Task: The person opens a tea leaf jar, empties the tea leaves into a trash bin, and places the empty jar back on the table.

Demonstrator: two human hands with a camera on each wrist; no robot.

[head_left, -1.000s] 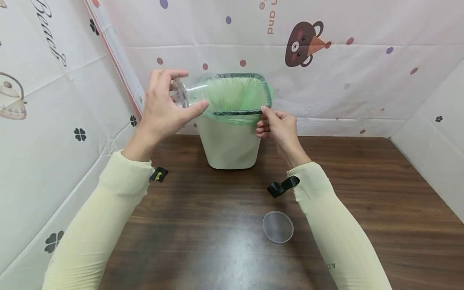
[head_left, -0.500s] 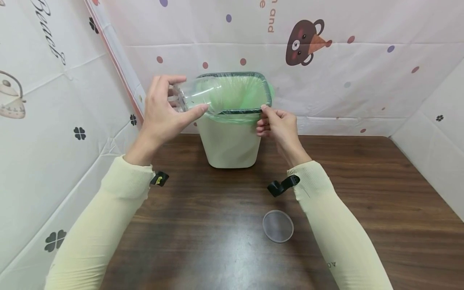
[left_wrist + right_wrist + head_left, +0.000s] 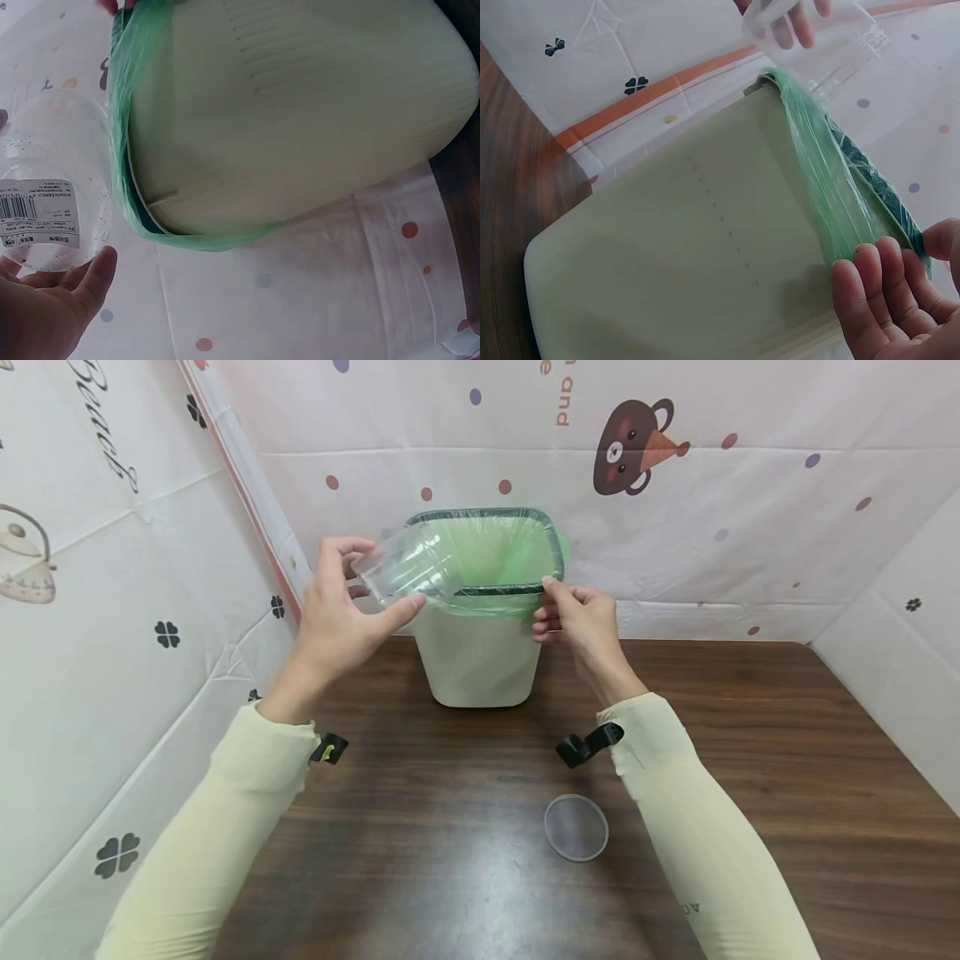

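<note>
In the head view my left hand [image 3: 333, 614] grips a clear plastic jar [image 3: 408, 564] by its base end, thumb below and fingers above. The jar lies tilted on its side, its far end over the left of the bin's opening. A barcode label [image 3: 41, 214] and small dark specks show on the jar in the left wrist view. The pale green waste bin [image 3: 480, 664] stands upright, lined with a green bag [image 3: 517, 547] under a dark rim ring [image 3: 502, 590]. My right hand [image 3: 581, 622] pinches the rim and bag at the near right corner.
A clear round lid [image 3: 576, 828] lies flat on the brown wooden table [image 3: 420, 777], in front of the right forearm. Printed white sheets [image 3: 720, 552] hang behind the bin and along both sides.
My left hand has dropped slightly, and the jar has turned from nearly level to slanting, its far end now higher. The right hand keeps its hold on the rim.
</note>
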